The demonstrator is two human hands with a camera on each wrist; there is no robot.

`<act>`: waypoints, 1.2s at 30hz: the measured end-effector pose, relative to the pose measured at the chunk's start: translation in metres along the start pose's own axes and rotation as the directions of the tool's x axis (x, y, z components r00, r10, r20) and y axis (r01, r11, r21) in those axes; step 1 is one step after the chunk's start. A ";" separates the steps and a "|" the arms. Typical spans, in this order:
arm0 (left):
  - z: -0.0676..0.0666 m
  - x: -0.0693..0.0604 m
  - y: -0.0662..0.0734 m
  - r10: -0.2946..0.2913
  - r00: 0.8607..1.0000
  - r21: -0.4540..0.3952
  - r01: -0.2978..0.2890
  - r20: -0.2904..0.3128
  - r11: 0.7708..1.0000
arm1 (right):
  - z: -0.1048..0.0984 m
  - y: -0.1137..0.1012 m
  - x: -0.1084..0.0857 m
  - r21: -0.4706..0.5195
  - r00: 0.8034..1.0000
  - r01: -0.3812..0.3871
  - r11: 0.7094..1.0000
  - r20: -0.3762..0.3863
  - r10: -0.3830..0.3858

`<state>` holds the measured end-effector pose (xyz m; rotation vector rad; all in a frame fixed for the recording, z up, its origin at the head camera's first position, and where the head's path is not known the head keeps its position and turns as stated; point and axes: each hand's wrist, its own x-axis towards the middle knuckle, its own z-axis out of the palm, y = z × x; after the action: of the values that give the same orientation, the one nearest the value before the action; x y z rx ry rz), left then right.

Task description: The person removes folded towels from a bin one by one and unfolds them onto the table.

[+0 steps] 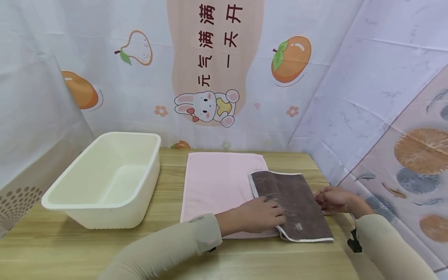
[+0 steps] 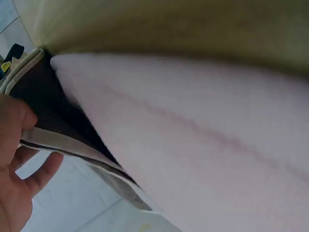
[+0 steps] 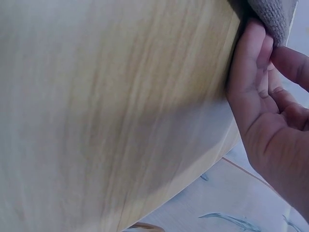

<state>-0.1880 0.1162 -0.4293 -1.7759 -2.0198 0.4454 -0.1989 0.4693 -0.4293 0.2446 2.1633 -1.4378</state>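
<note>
A folded brown towel [image 1: 297, 202] with pale edging lies partly over the right side of a flat pink towel [image 1: 217, 179]. My left hand [image 1: 260, 216] is at the brown towel's left edge. In the left wrist view the thumb and fingers [image 2: 42, 171] pinch that edge, which stands a little apart from the pink towel [image 2: 193, 121]. On the far side, my right hand [image 1: 332, 200] holds the brown towel's right edge. The right wrist view shows the brown towel [image 3: 270, 19] between thumb and fingers of the right hand [image 3: 270, 106], close to the tabletop.
A cream plastic basin [image 1: 115, 217] stands on the left of the wooden table [image 1: 175, 252], with nothing visible inside it. A printed curtain [image 1: 140, 85] hangs behind the table, and patterned sheeting [image 1: 350, 116] borders its right side.
</note>
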 end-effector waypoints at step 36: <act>0.033 -0.024 -0.049 -0.527 0.702 -0.861 0.493 0.478 -0.124 | 0.008 -0.018 0.011 -0.044 0.996 -0.013 0.999 -0.089 0.009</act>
<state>-0.2446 0.0865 -0.4358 -1.0033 -2.9912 -1.6238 -0.2134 0.4535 -0.4229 0.3094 2.2589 -1.3947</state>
